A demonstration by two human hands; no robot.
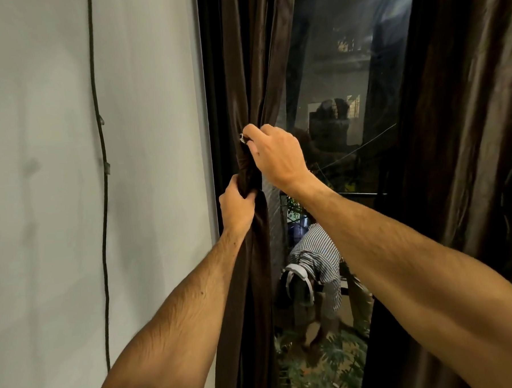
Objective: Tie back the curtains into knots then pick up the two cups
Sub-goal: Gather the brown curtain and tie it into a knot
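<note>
Both arms reach up; left hand (237, 206) and right hand (276, 157) clench, fingers curled.

left curtain (242, 76): dark brown cloth, velvety with a soft sheen, bunched into folds | right curtain (467, 123): same brown cloth, glossier along its creases | window pane (332, 86): smooth reflective glass | wall (40, 175): matt pale paint, faintly smudged | cable (102, 202): matt black sheath
</note>
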